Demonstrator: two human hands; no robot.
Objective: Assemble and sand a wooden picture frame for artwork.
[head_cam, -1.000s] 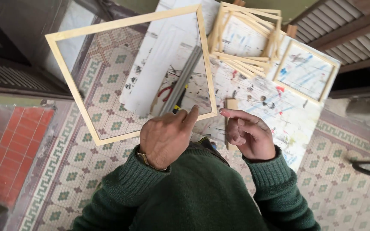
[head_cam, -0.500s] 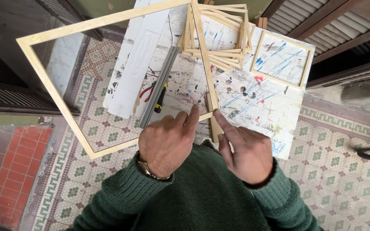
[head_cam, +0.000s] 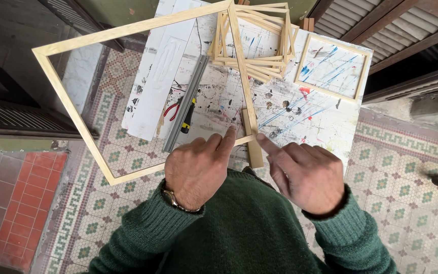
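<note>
Hands meet at one corner of a large, thin wooden frame [head_cam: 143, 91]: left hand [head_cam: 196, 170] pinching it, right hand [head_cam: 305, 175] open, fingertip touching. Probably light, slightly flexible; best held near corners over the paint-spattered worktop [head_cam: 300, 116].

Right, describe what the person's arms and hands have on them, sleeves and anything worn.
Both arms are covered to the wrist by the ribbed-cuff sleeves of a dark green knitted wool sweater. The left hand is bare, with a metal-cased wristwatch showing just above its cuff. The right hand is bare too, with no watch, ring or glove visible.
</note>
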